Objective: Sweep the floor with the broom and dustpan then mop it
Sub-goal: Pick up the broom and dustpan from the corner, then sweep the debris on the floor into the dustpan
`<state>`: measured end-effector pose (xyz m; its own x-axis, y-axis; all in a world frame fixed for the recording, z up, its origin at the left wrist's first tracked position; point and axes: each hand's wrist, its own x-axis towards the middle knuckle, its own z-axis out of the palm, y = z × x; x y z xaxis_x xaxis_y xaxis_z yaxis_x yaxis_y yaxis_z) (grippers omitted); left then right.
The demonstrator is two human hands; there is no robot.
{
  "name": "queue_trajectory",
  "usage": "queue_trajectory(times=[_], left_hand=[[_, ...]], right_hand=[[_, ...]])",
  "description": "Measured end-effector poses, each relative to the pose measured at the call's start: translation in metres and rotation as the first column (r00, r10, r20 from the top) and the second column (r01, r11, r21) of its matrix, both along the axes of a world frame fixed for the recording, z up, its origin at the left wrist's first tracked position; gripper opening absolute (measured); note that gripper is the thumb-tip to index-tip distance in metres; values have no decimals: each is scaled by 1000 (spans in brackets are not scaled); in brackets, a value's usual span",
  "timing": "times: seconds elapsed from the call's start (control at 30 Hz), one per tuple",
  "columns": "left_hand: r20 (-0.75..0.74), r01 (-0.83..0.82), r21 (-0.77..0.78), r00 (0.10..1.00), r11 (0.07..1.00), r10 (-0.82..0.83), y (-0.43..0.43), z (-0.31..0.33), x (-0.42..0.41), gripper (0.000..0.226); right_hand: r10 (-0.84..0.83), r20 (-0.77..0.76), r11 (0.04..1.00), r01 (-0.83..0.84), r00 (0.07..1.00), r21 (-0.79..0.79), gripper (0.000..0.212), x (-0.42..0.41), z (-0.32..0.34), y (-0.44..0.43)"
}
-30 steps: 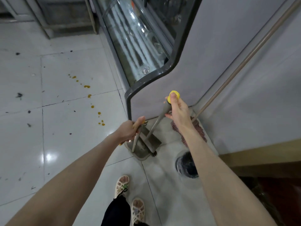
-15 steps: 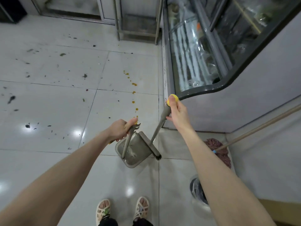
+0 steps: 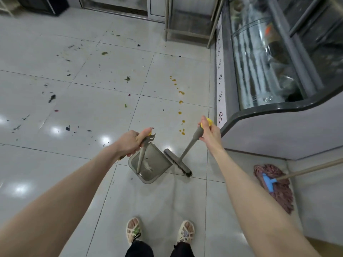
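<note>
My left hand [image 3: 130,143] grips the top of the grey dustpan's handle, and the dustpan [image 3: 156,164] hangs just above the white tiled floor [image 3: 89,112] in front of my feet. My right hand [image 3: 210,133] holds the yellow-capped grey handle of the broom [image 3: 178,165]. The broom's dark bristle head sits right beside the dustpan's right edge. A reddish string mop [image 3: 274,184] with a blue clamp lies on the floor at the right, its pole leaning up against the wall. Dark scraps and orange drops [image 3: 181,92] litter the tiles ahead.
A glass display counter [image 3: 269,71] with a dark curved rim stands along the right side. Metal table legs [image 3: 168,19] and door frames line the far wall. My two sandalled feet [image 3: 159,231] stand at the bottom centre.
My view has swung left, away from the corner towards the littered floor. The broom head has come apart from the dustpan and now lies beside it. Both hands keep their grips.
</note>
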<state>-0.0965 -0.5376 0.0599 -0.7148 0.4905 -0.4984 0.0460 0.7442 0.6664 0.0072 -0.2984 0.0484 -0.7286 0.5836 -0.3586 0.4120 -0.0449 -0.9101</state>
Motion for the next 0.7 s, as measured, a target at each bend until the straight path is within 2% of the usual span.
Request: queue_trajectory(times=[0.1, 0.27, 0.37, 0.47, 0.5, 0.6, 0.7], left_hand=[[19, 13, -6, 1000, 1000, -13, -27, -3, -16, 61], [29, -16, -2, 999, 1000, 16, -72, -8, -43, 61], [37, -10, -12, 999, 1000, 10, -87, -13, -51, 62], [36, -32, -10, 999, 999, 33, -98, -16, -59, 65], [34, -46, -8, 998, 999, 46, -102, -16, -62, 65], [48, -109, 11, 993, 994, 109, -113, -17, -65, 66], [55, -138, 21, 989, 990, 136, -117, -15, -66, 65]], right_hand=[[-29, 64, 1000, 29, 998, -4, 48, -4, -25, -17], [-49, 135, 996, 59, 990, -67, 38, -20, -30, -60], [-17, 259, 966, 83, 966, -246, 24, -29, -23, -68], [-87, 256, 859, 203, 963, -470, 14, -36, -17, -68], [-123, 245, 820, 238, 962, -521, 20, -39, -18, -69], [-146, 287, 734, 298, 947, -610, 53, -46, -26, -72], [-92, 396, 681, 348, 914, -645, 50, -44, -35, -79]])
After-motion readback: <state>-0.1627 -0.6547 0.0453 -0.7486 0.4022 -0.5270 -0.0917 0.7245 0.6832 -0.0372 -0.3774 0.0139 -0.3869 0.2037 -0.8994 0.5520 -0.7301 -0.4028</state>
